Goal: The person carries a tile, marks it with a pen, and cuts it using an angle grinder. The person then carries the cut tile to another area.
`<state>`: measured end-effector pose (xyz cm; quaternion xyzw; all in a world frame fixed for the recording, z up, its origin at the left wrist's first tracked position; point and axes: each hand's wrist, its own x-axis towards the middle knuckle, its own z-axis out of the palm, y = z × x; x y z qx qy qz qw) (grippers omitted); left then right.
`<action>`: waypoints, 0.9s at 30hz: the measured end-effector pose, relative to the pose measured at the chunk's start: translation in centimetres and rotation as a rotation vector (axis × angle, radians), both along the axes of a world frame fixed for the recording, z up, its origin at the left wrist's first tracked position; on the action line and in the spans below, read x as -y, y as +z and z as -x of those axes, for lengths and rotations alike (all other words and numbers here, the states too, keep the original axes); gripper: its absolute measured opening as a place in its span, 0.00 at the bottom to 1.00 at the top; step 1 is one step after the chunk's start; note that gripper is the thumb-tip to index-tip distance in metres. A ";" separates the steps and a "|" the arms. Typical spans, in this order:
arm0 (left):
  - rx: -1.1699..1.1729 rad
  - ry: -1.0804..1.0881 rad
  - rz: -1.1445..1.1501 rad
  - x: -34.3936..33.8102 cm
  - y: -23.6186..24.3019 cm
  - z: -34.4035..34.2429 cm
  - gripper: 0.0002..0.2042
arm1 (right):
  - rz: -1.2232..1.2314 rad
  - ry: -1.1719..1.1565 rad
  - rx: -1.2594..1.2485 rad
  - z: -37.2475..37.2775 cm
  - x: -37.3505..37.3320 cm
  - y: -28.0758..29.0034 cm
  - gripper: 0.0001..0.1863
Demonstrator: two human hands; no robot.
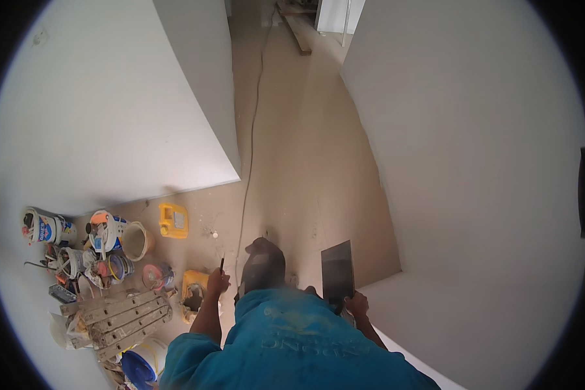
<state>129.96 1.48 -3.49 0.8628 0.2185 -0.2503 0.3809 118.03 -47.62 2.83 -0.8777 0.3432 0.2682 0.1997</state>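
Note:
My left hand [218, 283] is closed around a thin dark-handled tool [222, 264] that points forward; its exact kind is too small to tell. On the other side, my right hand [357, 305] grips a plastering trowel [338, 270] with a broad, dark rectangular blade, held up beside my body. Its handle is mostly hidden behind the blade and my fingers. Both arms are apart, on either side of my teal shirt [292, 344]. Nearest to my left hand on the floor stands a cut-open yellow canister [194, 286].
Along the left wall [110, 130] stand several buckets [136, 240], a yellow jerrycan [173, 221], a folded, stained ladder or step [127, 318] and a blue-lidded bucket [138, 367]. A cable [250, 149] runs down the floor. The right wall [474, 130] borders the passage; planks [297, 32] lie far ahead.

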 end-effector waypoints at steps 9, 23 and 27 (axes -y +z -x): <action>0.120 -0.414 -0.089 6.1 -5.6 -36.8 0.14 | 0.085 -0.064 0.025 -30.0 2.0 -0.4 0.26; 0.356 -0.228 -0.044 21.4 0.8 -89.7 0.11 | 0.044 -0.044 -0.122 -67.5 11.4 -6.0 0.22; -0.048 -0.115 -0.193 17.6 -4.3 -89.4 0.15 | -0.013 0.121 -0.087 -80.8 14.9 -4.9 0.20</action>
